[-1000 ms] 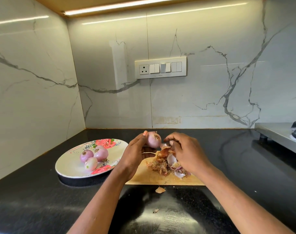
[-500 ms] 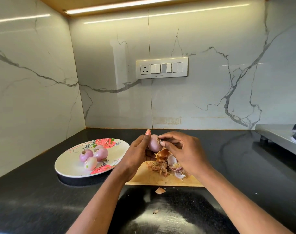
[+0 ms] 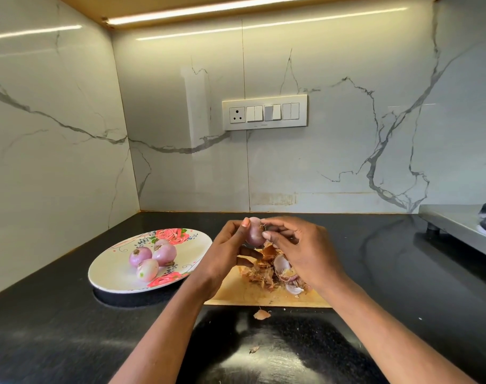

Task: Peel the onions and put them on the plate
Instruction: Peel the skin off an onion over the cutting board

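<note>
Marble-patterned wall panels meet in a corner behind a black countertop [image 3: 374, 273], with a white switch panel [image 3: 264, 112] mounted on the back wall and a lit strip glowing under the cabinet above. At the far right edge a steel shelf [image 3: 457, 225] stands on short legs over the counter.

On the counter to the left sits a round plate [image 3: 108, 273] printed with red roses. Three peeled onions [image 3: 151, 257] lie on it, clustered together and touching, pale pink and glossy.

Just right of the plate lies a wooden cutting board [image 3: 236, 293], its near edge toward the camera. A heap of onion skins [image 3: 269, 268] covers the middle of the board, brown papery pieces mixed with purple and white scraps. One loose skin flake [image 3: 261, 314] lies on the counter just in front of the board.

Both forearms reach in from the bottom. The left hand [image 3: 225, 256] grips a small onion [image 3: 255, 234] between thumb and fingers, lifted above the heap of skins. The right hand [image 3: 305, 250] pinches at the top right side of that same onion with thumb and forefinger, its other fingers curled loosely over the skins.
</note>
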Demonstrator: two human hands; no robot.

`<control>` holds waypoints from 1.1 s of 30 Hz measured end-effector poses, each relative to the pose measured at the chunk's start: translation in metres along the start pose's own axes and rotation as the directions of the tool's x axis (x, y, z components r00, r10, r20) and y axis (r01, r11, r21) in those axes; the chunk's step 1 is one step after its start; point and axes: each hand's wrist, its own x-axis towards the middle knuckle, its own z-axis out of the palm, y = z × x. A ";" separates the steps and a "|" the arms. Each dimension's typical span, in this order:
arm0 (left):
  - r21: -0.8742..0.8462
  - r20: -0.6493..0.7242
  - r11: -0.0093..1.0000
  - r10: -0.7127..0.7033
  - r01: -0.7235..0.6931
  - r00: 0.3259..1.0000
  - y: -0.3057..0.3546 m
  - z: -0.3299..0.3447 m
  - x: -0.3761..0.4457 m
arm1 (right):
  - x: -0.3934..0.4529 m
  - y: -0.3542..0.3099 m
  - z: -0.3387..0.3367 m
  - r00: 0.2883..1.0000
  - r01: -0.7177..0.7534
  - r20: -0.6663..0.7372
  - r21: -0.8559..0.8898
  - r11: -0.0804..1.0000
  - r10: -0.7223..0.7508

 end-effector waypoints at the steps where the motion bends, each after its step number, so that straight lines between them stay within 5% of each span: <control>1: 0.001 0.000 1.000 0.002 -0.002 1.000 0.000 0.000 0.000 | 0.000 0.000 0.000 1.000 0.024 -0.010 -0.015 1.000 -0.024; 14: -0.037 0.002 0.999 0.028 -0.028 1.000 0.001 0.004 -0.001 | -0.003 0.001 0.005 0.984 0.160 -0.055 -0.175 0.972 -0.172; 21: -0.038 -0.007 0.999 0.025 -0.025 1.000 0.002 0.004 -0.002 | -0.001 0.000 0.005 0.996 -0.066 -0.067 -0.049 0.997 0.063; 33: 0.031 -0.063 0.999 0.025 -0.024 0.998 0.000 -0.001 -0.001 | 0.001 -0.001 -0.003 0.980 -0.191 0.043 -0.063 0.980 0.193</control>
